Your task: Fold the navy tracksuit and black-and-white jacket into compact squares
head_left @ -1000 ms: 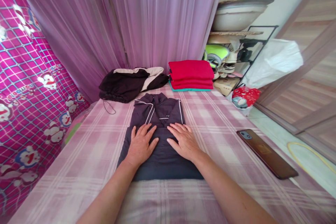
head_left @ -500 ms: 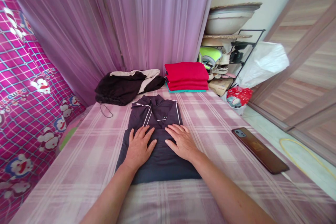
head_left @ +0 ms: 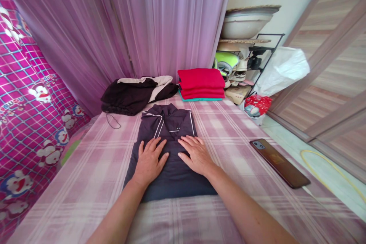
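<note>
The folded dark shirt lies on the bed, straight ahead at 12 o'clock. The left hand and right hand lie spread on top, pinching nothing. If one pushes harder, the shirt could slide and get wrinkly.

Left hand, right hand palm-down; fingers extended, forearms angled inward.

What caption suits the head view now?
Left hand and right hand, palms down on a folded dark garment, with a red-topped cloth stack beyond it and a phone to the right.
</note>
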Action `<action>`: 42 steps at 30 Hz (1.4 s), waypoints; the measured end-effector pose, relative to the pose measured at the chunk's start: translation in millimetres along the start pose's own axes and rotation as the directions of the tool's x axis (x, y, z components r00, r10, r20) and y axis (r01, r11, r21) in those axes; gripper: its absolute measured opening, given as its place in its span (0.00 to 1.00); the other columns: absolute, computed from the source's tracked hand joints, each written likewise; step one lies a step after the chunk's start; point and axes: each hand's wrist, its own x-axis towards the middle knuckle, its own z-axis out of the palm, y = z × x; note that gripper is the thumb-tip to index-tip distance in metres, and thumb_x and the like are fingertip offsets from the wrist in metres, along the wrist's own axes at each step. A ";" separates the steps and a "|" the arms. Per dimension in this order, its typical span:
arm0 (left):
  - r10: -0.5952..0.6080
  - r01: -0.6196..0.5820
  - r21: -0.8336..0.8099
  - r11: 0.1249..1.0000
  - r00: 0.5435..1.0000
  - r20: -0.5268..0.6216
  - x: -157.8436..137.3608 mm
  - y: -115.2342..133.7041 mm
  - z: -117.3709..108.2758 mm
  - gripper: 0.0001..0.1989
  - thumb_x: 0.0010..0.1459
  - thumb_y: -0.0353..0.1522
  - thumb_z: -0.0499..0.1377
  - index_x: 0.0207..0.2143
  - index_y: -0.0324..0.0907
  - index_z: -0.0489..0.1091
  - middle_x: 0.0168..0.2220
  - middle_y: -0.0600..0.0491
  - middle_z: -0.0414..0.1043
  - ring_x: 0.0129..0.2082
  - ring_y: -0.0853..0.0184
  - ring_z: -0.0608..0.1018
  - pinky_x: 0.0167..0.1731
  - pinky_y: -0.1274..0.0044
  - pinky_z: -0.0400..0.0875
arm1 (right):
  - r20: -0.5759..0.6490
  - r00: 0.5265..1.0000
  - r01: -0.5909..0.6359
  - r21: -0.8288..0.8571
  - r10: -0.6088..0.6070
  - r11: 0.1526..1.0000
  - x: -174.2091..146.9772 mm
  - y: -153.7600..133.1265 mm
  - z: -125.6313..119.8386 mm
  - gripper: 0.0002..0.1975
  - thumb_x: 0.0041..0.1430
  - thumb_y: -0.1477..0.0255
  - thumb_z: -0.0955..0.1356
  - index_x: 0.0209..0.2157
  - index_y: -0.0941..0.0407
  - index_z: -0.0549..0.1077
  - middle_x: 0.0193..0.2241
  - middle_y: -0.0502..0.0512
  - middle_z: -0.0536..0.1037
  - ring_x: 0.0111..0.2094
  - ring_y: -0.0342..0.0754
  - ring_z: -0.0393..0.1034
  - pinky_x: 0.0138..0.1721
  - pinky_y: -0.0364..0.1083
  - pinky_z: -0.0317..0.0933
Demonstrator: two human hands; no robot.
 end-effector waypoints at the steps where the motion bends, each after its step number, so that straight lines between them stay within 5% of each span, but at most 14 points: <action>1: -0.001 0.001 0.001 1.000 1.000 0.004 0.0 0.2 -0.1 0.22 0.65 0.41 0.51 0.60 0.50 0.66 0.61 0.47 0.68 0.61 0.54 0.68 0.63 0.50 0.50 | 0.002 1.000 -0.001 -0.001 0.001 1.000 0.0 0.0 0.0 0.23 0.66 0.61 0.63 0.60 0.52 0.69 0.60 0.57 0.70 0.62 0.55 0.59 0.63 0.59 0.47; 42: -0.020 0.020 -0.003 1.000 1.000 0.004 -0.8 3.7 -1.9 0.22 0.65 0.41 0.52 0.60 0.50 0.66 0.61 0.47 0.68 0.61 0.54 0.67 0.62 0.50 0.52 | -0.012 1.000 0.008 -0.036 -0.008 0.999 -1.2 0.3 2.2 0.22 0.67 0.61 0.62 0.59 0.51 0.70 0.59 0.57 0.71 0.61 0.56 0.61 0.62 0.59 0.49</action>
